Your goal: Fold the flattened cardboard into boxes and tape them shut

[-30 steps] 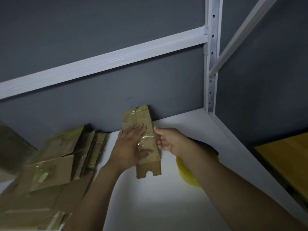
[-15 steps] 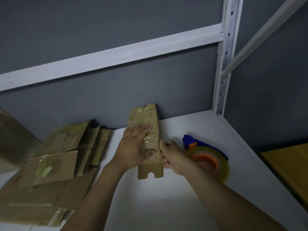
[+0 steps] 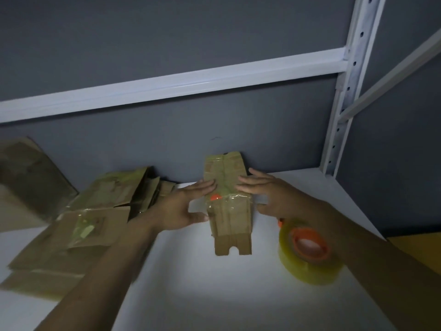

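- Cardboard piece [image 3: 230, 218]: we list one, brown and flattened, at the middle of the frame. It lies on the white shelf [image 3: 191, 295] with its far end at the foot of the grey wall [image 3: 143, 32]. Its near end has a square notch cut into it.
- Tape strip [image 3: 238, 199]: clear and glossy, it runs across the middle of the cardboard piece. We see a small orange spot [image 3: 215, 197] at its left end and cannot tell what that is.
- Left hand [image 3: 183, 206]: spread wide, it holds nothing. Its straight fingers lie flat on the left part of the cardboard piece, and its thumb reaches to the left edge lower down.
- Right hand [image 3: 265, 189]: also flat and wide, it grips nothing. Its fingertips rest on the right part of the cardboard piece, above the tape strip. It is somewhat blurred.
- Tape roll [image 3: 307, 259]: yellowish clear tape on an orange core. It sits on the shelf at the lower right of the frame, near the cardboard piece but apart from it, partly under the right forearm.
- Cardboard pile [image 3: 71, 235]: several flat, taped pieces overlapping at the left of the frame.
- Rack frame: a white crossbar [image 3: 191, 84] runs across the wall, and a white post [image 3: 346, 91] with holes stands at the upper right.
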